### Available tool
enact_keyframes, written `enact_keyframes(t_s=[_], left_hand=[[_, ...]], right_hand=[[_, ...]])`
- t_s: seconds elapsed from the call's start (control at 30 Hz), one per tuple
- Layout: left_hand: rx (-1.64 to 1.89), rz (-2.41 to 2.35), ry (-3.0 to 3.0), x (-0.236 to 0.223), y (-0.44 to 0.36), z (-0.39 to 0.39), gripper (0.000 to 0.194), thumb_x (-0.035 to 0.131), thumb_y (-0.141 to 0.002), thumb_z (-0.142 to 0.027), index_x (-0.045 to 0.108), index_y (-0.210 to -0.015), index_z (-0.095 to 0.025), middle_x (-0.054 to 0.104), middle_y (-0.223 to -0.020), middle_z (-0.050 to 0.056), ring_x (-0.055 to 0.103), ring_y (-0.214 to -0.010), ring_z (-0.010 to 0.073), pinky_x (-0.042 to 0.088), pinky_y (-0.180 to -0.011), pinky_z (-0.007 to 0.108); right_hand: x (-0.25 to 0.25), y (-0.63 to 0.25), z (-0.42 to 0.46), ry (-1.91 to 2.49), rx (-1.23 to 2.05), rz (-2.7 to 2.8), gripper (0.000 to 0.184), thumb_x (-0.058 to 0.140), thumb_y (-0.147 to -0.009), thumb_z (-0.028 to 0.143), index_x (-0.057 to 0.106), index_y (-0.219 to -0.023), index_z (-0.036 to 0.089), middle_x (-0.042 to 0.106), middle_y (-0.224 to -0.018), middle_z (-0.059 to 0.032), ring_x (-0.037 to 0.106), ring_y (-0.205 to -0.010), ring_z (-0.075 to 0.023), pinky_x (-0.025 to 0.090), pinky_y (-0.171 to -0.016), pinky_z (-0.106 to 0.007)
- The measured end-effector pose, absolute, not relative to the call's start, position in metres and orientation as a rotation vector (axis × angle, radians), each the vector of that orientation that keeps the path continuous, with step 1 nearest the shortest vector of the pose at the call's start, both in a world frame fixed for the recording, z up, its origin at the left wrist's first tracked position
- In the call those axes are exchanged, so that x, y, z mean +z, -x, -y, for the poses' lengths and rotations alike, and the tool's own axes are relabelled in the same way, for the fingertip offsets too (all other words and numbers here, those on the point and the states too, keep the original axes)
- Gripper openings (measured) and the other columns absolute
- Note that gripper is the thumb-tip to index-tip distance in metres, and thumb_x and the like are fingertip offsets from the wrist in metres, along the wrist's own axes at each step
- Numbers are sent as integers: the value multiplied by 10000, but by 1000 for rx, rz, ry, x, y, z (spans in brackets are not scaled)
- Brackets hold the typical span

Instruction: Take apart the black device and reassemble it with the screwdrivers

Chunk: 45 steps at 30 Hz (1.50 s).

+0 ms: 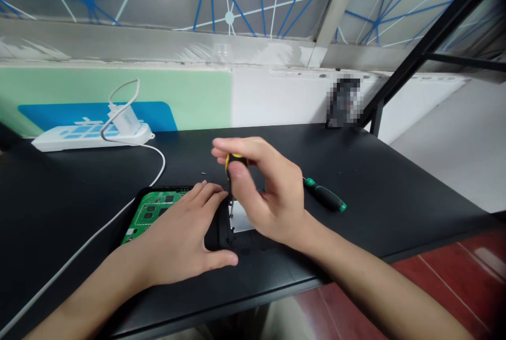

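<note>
My left hand (pixel 184 234) lies flat over a black device casing (pixel 213 232), its fingers stretched out and the thumb spread to the front. To the left of that hand, a green circuit board (pixel 152 211) shows inside the casing; the rest is hidden beneath the palm. My right hand (pixel 272 192) is closed around a yellow and black screwdriver (pixel 237 159) held upright. Its shaft points down at the casing's right side, where the tip meets the edge of a silver metal plate (pixel 242 219). The hand partly covers this plate.
Right of my hands lies a green and black screwdriver (pixel 326 195). A tiny screw-like piece (pixel 204 173) rests behind the casing. At the back left stands a white power strip (pixel 95 137) with a charger (pixel 125 118); its white cable (pixel 98 232) crosses the black table (pixel 375 187). A pixelated dark object (pixel 343 103) leans at the back.
</note>
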<state>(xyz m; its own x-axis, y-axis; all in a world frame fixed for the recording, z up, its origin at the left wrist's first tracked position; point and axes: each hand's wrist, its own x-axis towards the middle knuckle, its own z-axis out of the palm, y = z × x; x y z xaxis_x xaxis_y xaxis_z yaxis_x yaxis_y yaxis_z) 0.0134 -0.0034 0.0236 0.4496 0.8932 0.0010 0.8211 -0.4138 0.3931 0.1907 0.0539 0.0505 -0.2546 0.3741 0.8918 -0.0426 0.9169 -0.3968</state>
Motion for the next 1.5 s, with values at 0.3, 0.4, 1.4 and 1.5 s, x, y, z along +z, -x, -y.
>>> enact_keyframes(t_s=[0.3, 0.4, 1.4, 1.5], left_hand=[[314, -1465, -2340, 25, -14, 3, 801, 767, -757, -598, 517, -1407, -203, 563, -1447, 150, 475, -1374, 449, 387, -1153, 635], [301, -1468, -2345, 26, -15, 2, 736, 769, -751, -607, 567, -1330, -201, 558, -1431, 147, 494, -1338, 419, 410, -1139, 608], [300, -1466, -2349, 23, -13, 2, 831, 762, -764, -621, 503, -1436, -208, 524, -1507, 155, 441, -1419, 445, 358, -1177, 650], [282, -1489, -2342, 23, -13, 3, 819, 765, -757, -631, 524, -1413, -204, 536, -1487, 156, 449, -1408, 449, 372, -1167, 647]], right_hand=[[50, -192, -56, 252, 315, 1778, 133, 652, -947, 181, 703, -1069, 197, 715, -969, -43, 688, -859, -127, 610, -767, -283], [48, -193, -55, 264, 452, 1820, 326, 391, -1023, 122, 631, -1232, 191, 737, -1182, -78, 721, -1042, -149, 624, -893, -339], [47, -194, -57, 276, 320, 1767, 231, 522, -973, 116, 666, -1132, 202, 751, -998, -47, 702, -900, -138, 613, -783, -315], [48, -195, -57, 272, 376, 1802, 265, 468, -997, 145, 638, -1197, 186, 746, -1125, -79, 713, -999, -160, 618, -868, -362]])
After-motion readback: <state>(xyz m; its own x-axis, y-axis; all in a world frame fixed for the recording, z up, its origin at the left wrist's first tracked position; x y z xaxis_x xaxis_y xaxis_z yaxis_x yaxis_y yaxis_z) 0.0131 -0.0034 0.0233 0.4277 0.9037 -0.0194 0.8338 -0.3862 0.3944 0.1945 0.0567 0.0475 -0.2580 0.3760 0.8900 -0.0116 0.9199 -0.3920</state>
